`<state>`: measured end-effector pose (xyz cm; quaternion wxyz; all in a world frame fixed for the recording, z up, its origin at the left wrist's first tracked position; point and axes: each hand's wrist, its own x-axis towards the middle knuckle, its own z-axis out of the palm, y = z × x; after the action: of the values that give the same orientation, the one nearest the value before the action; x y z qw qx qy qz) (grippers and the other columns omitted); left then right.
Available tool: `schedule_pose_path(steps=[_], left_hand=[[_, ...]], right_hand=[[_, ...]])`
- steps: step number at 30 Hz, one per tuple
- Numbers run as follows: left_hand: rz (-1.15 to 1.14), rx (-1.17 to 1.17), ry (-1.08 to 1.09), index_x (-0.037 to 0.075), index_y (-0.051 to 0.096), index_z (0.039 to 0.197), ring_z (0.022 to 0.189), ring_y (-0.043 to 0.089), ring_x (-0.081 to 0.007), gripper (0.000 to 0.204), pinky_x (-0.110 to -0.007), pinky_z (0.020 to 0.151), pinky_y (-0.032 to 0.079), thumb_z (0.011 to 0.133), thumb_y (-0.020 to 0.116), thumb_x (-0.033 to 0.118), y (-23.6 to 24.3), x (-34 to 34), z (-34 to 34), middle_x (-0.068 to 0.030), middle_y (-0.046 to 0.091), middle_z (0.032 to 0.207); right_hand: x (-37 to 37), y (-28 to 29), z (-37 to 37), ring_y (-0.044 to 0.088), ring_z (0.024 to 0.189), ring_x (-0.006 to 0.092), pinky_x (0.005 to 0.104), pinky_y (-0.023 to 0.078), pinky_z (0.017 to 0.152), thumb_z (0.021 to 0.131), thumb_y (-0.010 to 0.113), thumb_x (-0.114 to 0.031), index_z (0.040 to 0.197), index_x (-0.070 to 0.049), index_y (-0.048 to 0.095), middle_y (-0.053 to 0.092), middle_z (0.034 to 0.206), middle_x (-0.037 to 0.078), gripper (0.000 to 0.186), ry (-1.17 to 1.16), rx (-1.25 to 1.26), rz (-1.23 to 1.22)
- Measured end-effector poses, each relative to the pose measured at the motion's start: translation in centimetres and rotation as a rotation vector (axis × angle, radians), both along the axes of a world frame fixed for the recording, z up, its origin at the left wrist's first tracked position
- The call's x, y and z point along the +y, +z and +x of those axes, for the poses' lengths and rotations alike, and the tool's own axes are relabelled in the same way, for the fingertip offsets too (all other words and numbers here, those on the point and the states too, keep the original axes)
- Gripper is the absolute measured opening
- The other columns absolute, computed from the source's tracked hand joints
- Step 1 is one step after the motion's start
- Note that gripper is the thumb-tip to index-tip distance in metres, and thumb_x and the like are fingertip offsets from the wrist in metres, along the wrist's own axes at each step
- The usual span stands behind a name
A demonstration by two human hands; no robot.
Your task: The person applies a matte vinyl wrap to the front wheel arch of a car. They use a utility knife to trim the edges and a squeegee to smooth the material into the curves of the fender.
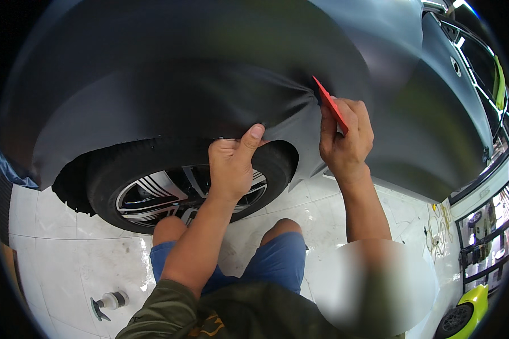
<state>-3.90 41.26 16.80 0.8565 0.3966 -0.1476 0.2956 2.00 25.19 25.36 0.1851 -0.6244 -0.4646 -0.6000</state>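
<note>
Blue shorts (274, 260) come first, knees near the wheel (158, 189). Over it spreads dark film (169, 96), whose lower edge the left hand (232, 164) pinches, thumb outside, fingers tucked under; the right hand (348, 138) has a red scraper (330, 106) clamped, tip beside the gathered creases (294, 100). Farther off, rightward, I spot a lime-green car (482, 305).

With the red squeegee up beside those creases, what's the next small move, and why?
I'd probably try one light stroke of the red squeegee over the creases: they fan leftward through the dark film from near its tip, and the left hand seems to pinch the film's lower edge above the tyre.
</note>
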Motion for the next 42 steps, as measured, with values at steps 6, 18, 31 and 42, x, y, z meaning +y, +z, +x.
schedule_pose_path(steps=[6, 18, 31, 42], left_hand=[[0.011, 0.007, -0.016, -0.004, 0.069, 0.091, 0.081, 0.061, -0.0088, 0.024, -0.026, 0.079, 0.051, 0.094, 0.066, 0.02, -0.2, 0.0, 0.2, -0.0028, 0.067, 0.087], [-0.209, -0.218, -0.161, 0.001, 0.066, 0.105, 0.093, 0.067, -0.0203, 0.015, -0.04, 0.087, 0.055, 0.095, 0.059, 0.009, -0.1, 6.1, -1.3, -0.0095, 0.069, 0.101], [0.003, -0.041, -0.104, -0.001, 0.066, 0.106, 0.09, 0.06, -0.0094, 0.021, -0.028, 0.084, 0.05, 0.096, 0.061, 0.017, 1.1, 7.6, -3.5, -0.0028, 0.068, 0.099], [0.277, 0.106, 0.072, 0.0, 0.067, 0.097, 0.082, 0.061, -0.0112, 0.02, -0.029, 0.075, 0.049, 0.098, 0.057, 0.018, 1.1, 8.1, -4.3, -0.0051, 0.068, 0.092]], right_hand=[[2.3, 1.7, -1.1, 0.057, 0.069, 0.0262, 0.0336, 0.047, 0.058, 0.061, 0.072, 0.008, 0.1, 0.0, 0.062, 0.063, 0.086, 0.012, 0.041, -0.019, -0.052, -0.098], [1.9, 2.8, -2.3, 0.059, 0.07, 0.0266, 0.0353, 0.049, 0.065, 0.071, 0.071, 0.008, 0.095, -0.002, 0.063, 0.061, 0.08, 0.011, 0.028, 0.009, 0.094, -0.091], [15.0, 7.7, -8.1, 0.057, 0.071, 0.029, 0.0419, 0.05, 0.074, 0.06, 0.068, -0.004, 0.097, 0.003, 0.062, 0.056, 0.08, 0.012, 0.038, 0.047, -0.217, -0.406], [26.9, 7.6, -14.2, 0.049, 0.066, 0.0244, 0.0356, 0.045, 0.066, 0.069, 0.06, -0.011, 0.083, -0.002, 0.057, 0.047, 0.074, 0.008, 0.017, 0.058, -0.339, -0.515]])
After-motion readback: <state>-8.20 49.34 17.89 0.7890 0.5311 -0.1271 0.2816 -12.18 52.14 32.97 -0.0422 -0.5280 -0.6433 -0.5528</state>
